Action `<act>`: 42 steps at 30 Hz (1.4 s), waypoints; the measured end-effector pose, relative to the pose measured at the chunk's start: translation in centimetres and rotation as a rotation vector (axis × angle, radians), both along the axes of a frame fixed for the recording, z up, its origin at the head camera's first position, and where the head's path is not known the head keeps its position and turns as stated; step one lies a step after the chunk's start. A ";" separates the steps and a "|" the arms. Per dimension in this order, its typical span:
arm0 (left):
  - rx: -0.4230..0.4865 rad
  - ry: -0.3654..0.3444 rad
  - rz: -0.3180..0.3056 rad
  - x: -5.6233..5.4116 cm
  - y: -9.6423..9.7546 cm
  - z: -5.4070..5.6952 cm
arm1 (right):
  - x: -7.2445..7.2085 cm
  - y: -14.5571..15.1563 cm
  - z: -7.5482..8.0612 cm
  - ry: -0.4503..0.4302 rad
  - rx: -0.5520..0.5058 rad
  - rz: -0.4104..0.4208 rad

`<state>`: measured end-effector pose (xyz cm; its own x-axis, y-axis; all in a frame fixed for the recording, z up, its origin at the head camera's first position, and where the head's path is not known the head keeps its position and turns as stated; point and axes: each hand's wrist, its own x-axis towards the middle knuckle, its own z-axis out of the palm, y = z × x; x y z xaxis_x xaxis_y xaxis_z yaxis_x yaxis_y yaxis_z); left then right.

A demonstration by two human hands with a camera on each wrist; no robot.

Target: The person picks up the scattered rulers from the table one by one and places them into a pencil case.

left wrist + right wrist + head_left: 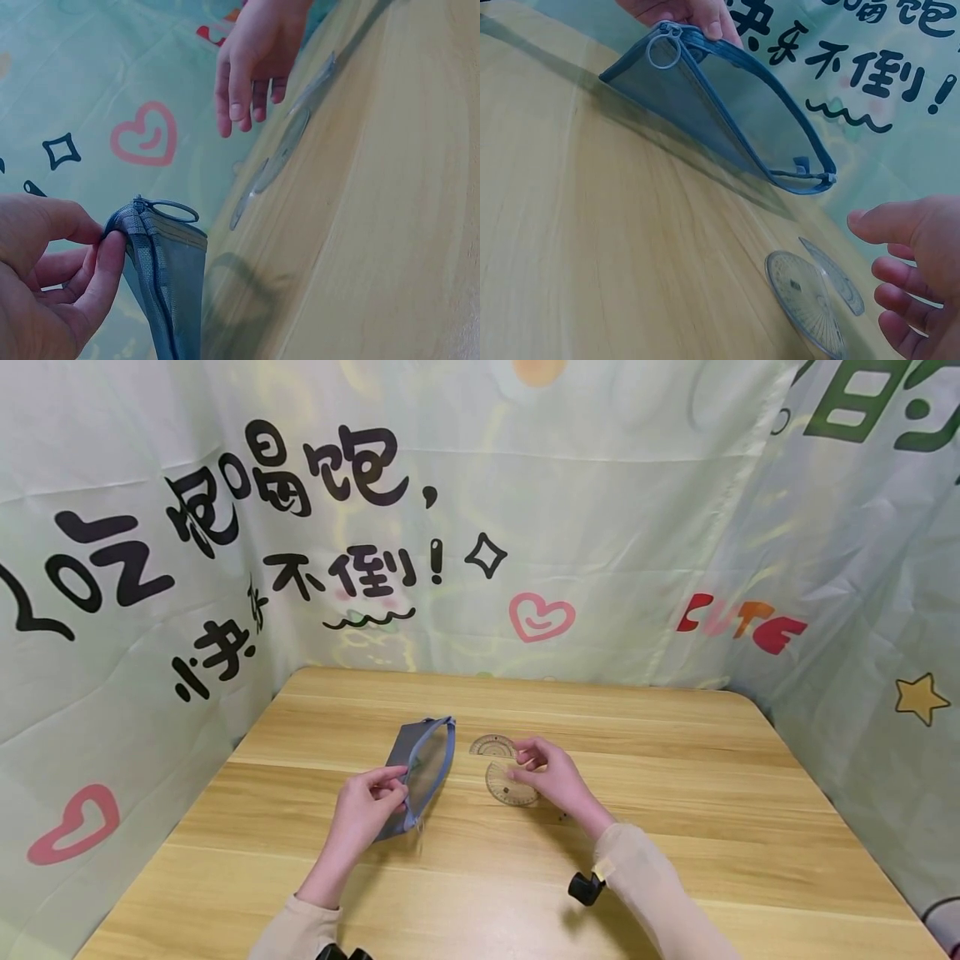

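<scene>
My left hand (pixel 362 810) pinches the zipped edge of a blue mesh zipper pouch (pixel 403 747) between thumb and fingers. The pouch gapes toward the right, held up off the table, and its ring-shaped zip pull (pixel 664 51) hangs at the near end. Two clear protractors lie flat on the table to its right: a smaller one (pixel 491 746) farther back and a larger one (pixel 506 791) nearer. Over their right side hovers my right hand (pixel 558 779), fingers loosely bent, with nothing in its grasp. A third clear flat piece (pixel 319 82) shows beyond the protractors in the left wrist view.
The wooden table (pixel 675 843) reaches back to a printed fabric curtain (pixel 600 543), which also hangs along the left and right sides. A small dark mark (pixel 563 816) shows on the table beside my right wrist.
</scene>
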<state>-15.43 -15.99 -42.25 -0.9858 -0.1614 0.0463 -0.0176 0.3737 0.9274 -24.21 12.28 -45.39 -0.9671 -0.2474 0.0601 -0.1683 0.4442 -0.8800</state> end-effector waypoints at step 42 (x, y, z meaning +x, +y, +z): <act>0.014 -0.002 -0.008 0.0 -0.2 -0.3 | 1.4 2.8 -0.4 0.091 0.155 -0.084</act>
<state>-15.44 -16.17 -42.59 -0.9871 -0.1544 0.0421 -0.0166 0.3605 0.9326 -22.83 15.12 -45.79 -0.9771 -0.1786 0.1153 -0.2001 0.5892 -0.7829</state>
